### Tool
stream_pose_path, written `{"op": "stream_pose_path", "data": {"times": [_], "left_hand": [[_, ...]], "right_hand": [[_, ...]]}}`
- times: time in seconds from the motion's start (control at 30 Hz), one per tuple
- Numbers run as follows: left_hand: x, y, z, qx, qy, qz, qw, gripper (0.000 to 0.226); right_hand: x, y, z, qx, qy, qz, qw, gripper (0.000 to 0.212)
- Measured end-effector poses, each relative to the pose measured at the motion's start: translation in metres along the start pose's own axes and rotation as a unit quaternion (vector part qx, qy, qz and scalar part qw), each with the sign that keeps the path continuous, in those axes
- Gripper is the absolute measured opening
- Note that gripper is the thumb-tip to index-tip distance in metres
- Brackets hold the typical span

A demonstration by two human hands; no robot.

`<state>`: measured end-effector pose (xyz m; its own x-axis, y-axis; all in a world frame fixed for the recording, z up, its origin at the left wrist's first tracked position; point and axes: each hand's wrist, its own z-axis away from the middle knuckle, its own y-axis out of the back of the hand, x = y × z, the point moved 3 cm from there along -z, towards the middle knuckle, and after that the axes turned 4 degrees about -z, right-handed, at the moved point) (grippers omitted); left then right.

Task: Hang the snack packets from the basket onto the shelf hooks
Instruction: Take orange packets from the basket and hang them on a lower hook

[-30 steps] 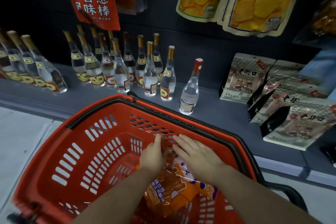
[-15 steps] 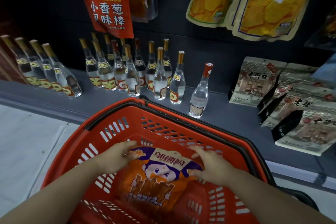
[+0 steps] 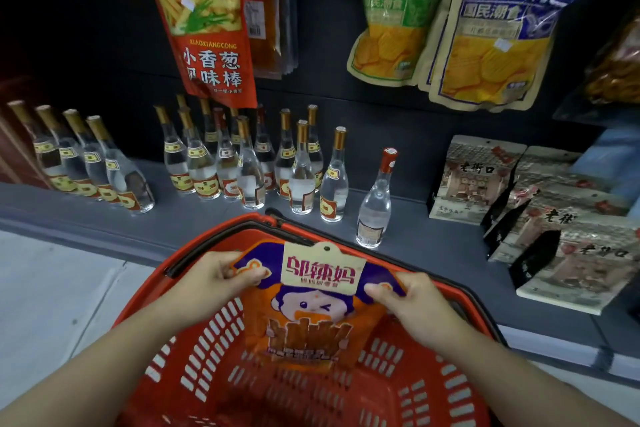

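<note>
An orange and purple snack packet with a cartoon face and a beige header card hangs upright above the red basket. My left hand pinches its upper left corner. My right hand pinches its upper right corner. The header's hang hole faces the shelf. Above, a red fries packet, a green chip packet and a blue chip packet hang on the dark back panel; their hooks are out of view.
Several clear liquor bottles stand on the grey shelf just beyond the basket. Flat grey and black snack packs lie at the right. Pale floor shows at the left.
Both hands went from resting on the packet low in the basket to gripping its top corners and lifting it upright above the basket. The view tilted up toward the hanging packets.
</note>
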<state>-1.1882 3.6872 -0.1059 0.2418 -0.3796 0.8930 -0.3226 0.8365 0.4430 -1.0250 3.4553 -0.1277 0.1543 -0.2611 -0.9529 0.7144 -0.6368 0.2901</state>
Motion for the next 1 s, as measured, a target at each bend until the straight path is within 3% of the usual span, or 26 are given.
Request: {"op": "stream_pose_path", "data": {"times": [0.1, 0.5, 0.63, 0.83, 1.0], "left_hand": [[0.038, 0.002, -0.007, 0.066, -0.027, 0.010, 0.997, 0.019], [0.151, 0.020, -0.024, 0.178, -0.126, 0.088, 0.972, 0.026], [0.195, 0.027, -0.018, 0.201, -0.174, 0.117, 0.957, 0.020], [0.257, 0.036, -0.015, 0.215, -0.232, 0.150, 0.937, 0.030], [0.312, 0.041, -0.026, 0.229, -0.300, 0.133, 0.917, 0.016]], "right_hand": [[-0.036, 0.022, 0.000, 0.049, 0.017, -0.030, 0.998, 0.020], [-0.159, 0.095, 0.010, 0.172, 0.158, -0.035, 0.972, 0.004], [-0.192, 0.114, 0.018, 0.208, 0.194, -0.055, 0.957, 0.018], [-0.244, 0.141, 0.040, 0.251, 0.268, -0.065, 0.928, 0.012], [-0.282, 0.175, 0.057, 0.294, 0.311, -0.034, 0.903, 0.010]]}}
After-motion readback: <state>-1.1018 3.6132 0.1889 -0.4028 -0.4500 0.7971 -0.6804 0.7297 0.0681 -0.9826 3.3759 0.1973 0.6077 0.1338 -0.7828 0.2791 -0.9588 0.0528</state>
